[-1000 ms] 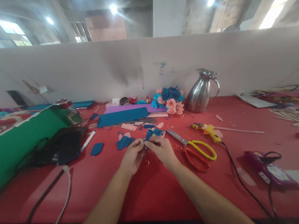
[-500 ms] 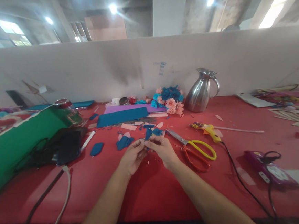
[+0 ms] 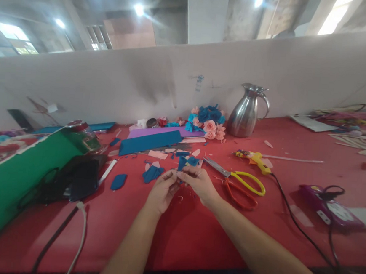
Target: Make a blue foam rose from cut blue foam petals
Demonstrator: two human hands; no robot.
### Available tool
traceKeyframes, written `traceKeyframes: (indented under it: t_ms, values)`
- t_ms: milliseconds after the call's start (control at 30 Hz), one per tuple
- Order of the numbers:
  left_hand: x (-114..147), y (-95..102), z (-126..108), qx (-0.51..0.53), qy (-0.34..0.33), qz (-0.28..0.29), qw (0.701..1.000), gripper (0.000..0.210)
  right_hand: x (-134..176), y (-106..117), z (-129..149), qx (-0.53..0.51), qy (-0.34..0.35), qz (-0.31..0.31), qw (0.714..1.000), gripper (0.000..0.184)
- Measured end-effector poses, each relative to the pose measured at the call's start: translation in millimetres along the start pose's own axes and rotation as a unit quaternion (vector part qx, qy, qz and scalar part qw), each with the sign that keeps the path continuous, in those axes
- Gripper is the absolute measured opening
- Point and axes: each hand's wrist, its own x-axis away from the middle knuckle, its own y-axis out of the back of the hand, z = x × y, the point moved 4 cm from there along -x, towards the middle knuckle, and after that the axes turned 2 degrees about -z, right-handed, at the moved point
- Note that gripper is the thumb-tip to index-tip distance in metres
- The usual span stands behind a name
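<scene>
My left hand [image 3: 163,189] and my right hand [image 3: 200,185] meet fingertip to fingertip over the red table. Both are closed in a pinch on a small blue paper piece [image 3: 181,164], which pokes out above the fingers; the part between them is mostly hidden. Left of my hands lie several cut blue paper petals [image 3: 152,174], and a separate blue paper piece [image 3: 118,181] sits farther left. Scissors [image 3: 230,174] with one yellow and one red handle rest to the right, blades toward my right hand.
Beyond my hands are a blue paper strip [image 3: 151,143], a bunch of paper flowers [image 3: 208,122] and a steel jug [image 3: 244,112]. To the right lie a yellow glue gun [image 3: 258,162] and a purple power strip [image 3: 329,207] with cords. A green box [image 3: 17,183] stands left, near a jar [image 3: 84,135].
Almost nothing differs. My hands keep the same pinch at the same spot, and the view shifts very slightly.
</scene>
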Motion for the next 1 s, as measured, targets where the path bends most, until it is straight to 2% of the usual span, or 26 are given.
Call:
traceKeyframes:
  t_ms: [367,533,600,800,1000]
  values:
    - [-4.3,2.5,3.4,-0.02,-0.025,0.045,0.998,0.03,-1.1,6.5,1.7,0.075,0.069,-0.058,0.993,0.013]
    - [-4.9,4.9,2.8,-0.034,-0.054,0.033,0.997,0.024,3.3,5.8,10.4,0.108,0.106,-0.094,0.984,0.011]
    - [-5.3,5.5,2.2,-0.028,-0.066,0.031,0.997,0.023,5.6,3.1,13.0,0.115,0.119,-0.088,0.982,0.011]
    - [-5.2,3.8,0.6,-0.035,-0.081,0.055,0.995,0.021,7.9,-4.6,12.4,0.112,0.113,-0.02,0.987,0.016]
    - [-7.4,7.5,3.3,-0.045,-0.086,0.05,0.994,0.023,6.5,0.3,9.6,0.112,0.138,-0.045,0.983,0.009]
